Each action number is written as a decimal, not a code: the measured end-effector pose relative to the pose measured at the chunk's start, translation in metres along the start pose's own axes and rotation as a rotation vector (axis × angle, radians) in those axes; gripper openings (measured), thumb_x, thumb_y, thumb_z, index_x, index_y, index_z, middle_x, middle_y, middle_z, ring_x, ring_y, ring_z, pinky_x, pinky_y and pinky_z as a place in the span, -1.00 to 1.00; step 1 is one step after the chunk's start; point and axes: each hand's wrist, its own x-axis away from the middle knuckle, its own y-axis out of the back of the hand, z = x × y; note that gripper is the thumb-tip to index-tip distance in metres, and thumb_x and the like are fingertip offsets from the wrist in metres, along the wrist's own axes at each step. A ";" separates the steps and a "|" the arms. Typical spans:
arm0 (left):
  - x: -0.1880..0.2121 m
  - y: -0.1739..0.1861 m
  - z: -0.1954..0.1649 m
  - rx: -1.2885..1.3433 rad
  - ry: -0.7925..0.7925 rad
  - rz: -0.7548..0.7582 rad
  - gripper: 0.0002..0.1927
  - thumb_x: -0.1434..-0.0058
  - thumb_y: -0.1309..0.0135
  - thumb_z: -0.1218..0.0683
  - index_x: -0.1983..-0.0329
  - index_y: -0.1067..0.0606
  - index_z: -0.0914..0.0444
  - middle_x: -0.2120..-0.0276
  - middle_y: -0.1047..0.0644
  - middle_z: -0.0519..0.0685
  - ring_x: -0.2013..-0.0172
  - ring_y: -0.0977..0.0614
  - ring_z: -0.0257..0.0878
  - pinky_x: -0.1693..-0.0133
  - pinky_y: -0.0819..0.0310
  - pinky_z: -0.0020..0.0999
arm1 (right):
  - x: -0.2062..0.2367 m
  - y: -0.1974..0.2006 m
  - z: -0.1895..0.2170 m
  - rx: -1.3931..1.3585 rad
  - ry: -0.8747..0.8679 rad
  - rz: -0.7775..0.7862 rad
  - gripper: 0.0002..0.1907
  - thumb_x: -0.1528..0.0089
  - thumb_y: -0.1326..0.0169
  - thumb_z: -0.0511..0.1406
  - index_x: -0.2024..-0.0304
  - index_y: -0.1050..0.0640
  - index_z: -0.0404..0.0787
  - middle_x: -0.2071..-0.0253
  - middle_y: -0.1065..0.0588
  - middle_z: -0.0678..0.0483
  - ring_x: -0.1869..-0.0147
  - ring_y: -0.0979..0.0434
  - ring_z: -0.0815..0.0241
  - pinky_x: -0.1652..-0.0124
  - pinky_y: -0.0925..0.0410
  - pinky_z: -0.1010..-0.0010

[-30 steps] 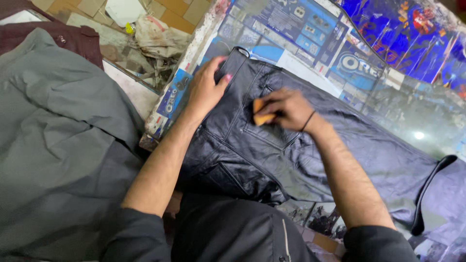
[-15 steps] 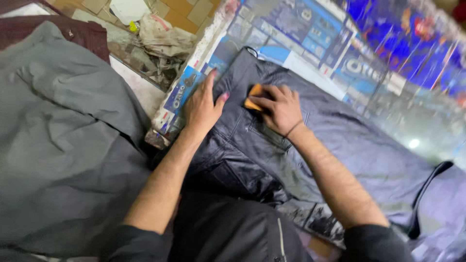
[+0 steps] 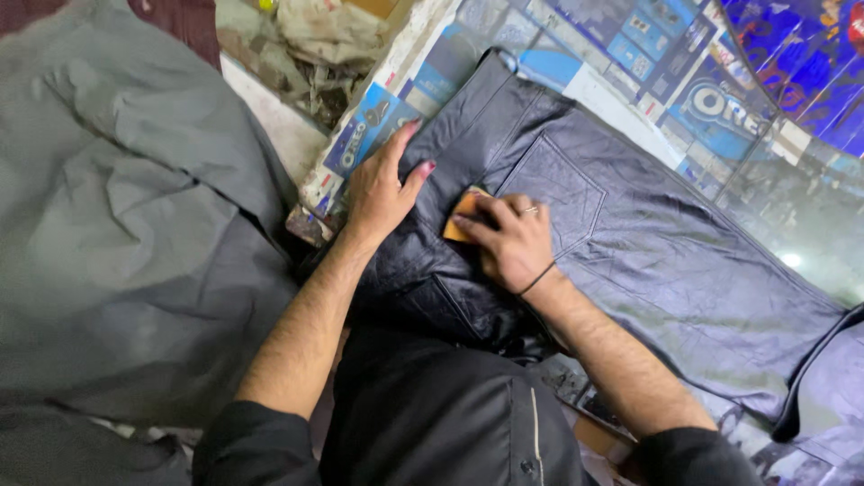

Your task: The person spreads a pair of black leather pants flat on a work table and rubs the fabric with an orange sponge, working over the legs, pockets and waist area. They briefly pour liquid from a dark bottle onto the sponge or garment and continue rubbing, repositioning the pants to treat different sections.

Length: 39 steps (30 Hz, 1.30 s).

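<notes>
The left hand (image 3: 382,191) is lying flat and open on the dark trousers (image 3: 630,243), palm down, fingers stretched forward and slightly fanned toward the waistband, thumb angling out to the right; it is gripping nothing, only pressing the cloth against the worktop (image 3: 630,90); its forearm is running up from the lower left, bare below a rolled black sleeve. The right hand (image 3: 513,241) is lying just beside it, curled over a small orange block (image 3: 461,216), fingers bent and closed on top of the block and pressing it onto the fabric near the corner of a stitched back pocket (image 3: 562,193); a ring is showing on one finger and a thin dark band is circling the wrist; this forearm is coming in from the lower right, so the two arms are forming a narrow wedge over the garment. The trousers are spreading across the worktop, whose surface is covered in blue printed wrapping under a glossy sheet; a grey cloth (image 3: 117,234) is heaped well to the left.
</notes>
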 end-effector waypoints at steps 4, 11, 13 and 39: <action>0.000 0.000 0.001 -0.007 0.004 -0.004 -0.38 -0.35 -0.24 0.02 -0.40 -0.31 0.24 -0.23 -0.52 0.15 -0.18 -0.60 0.11 -0.15 -0.50 -0.15 | -0.001 0.004 0.011 0.184 -0.262 -0.033 -0.51 -0.04 -0.13 -0.36 -0.02 -0.70 0.11 -0.14 -0.50 0.08 -0.11 -0.39 -0.05 0.06 -0.22 0.08; -0.002 -0.001 0.000 0.012 0.124 0.053 -0.37 -0.31 -0.27 0.00 -0.37 -0.32 0.23 -0.21 -0.53 0.12 -0.15 -0.61 0.08 -0.12 -0.51 -0.14 | 0.003 0.016 0.012 0.170 -0.028 0.110 -0.63 -0.10 -0.13 -0.28 0.05 -0.70 0.16 -0.18 -0.48 0.24 -0.17 -0.38 0.06 -0.04 -0.20 0.04; -0.002 0.000 -0.001 0.018 0.094 0.037 -0.38 -0.31 -0.26 0.01 -0.37 -0.32 0.23 -0.23 -0.52 0.12 -0.17 -0.60 0.09 -0.14 -0.51 -0.14 | 0.005 0.014 0.010 0.132 0.128 0.173 -0.61 0.01 -0.14 -0.24 0.11 -0.71 0.10 -0.18 -0.47 0.18 -0.17 -0.38 0.03 -0.03 -0.20 0.02; -0.007 0.000 0.001 0.000 0.086 0.023 -0.40 -0.30 -0.25 -0.03 -0.34 -0.33 0.20 -0.19 -0.55 0.14 -0.13 -0.61 0.10 -0.10 -0.51 -0.12 | 0.020 -0.009 0.052 0.275 -0.068 -0.043 -0.71 -0.12 -0.13 -0.24 0.11 -0.68 0.09 -0.18 -0.45 0.17 -0.18 -0.38 -0.06 -0.08 -0.20 -0.08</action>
